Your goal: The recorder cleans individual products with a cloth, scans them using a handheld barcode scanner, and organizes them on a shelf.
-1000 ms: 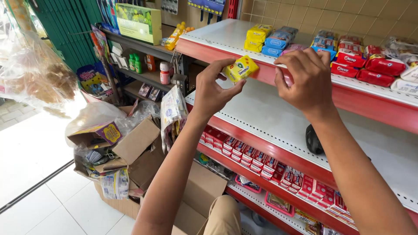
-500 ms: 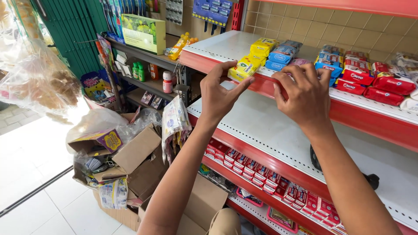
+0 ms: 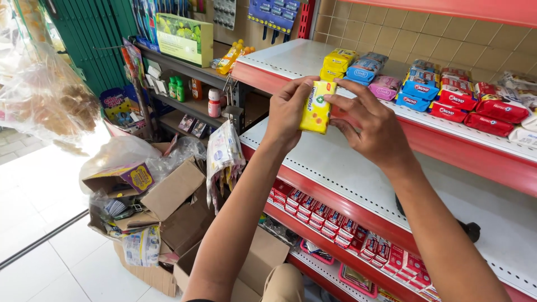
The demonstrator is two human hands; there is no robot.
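A small yellow soap pack is held upright between both of my hands, in front of a red-edged white shelf. My left hand grips its left side, and my right hand pinches its right side with the fingers spread. Just behind, on the shelf, stands a stack of the same yellow packs, then blue packs, a pink pack and rows of blue and red packs.
A lower white shelf runs under my arms, with red packs lined on the shelf below it. Open cardboard boxes full of wrappers sit on the tiled floor at left. A grey rack holds bottles and a green box.
The yellow pack has come up from the shelf edge and now stands upright between both hands. My right hand has moved in and taken its right side.
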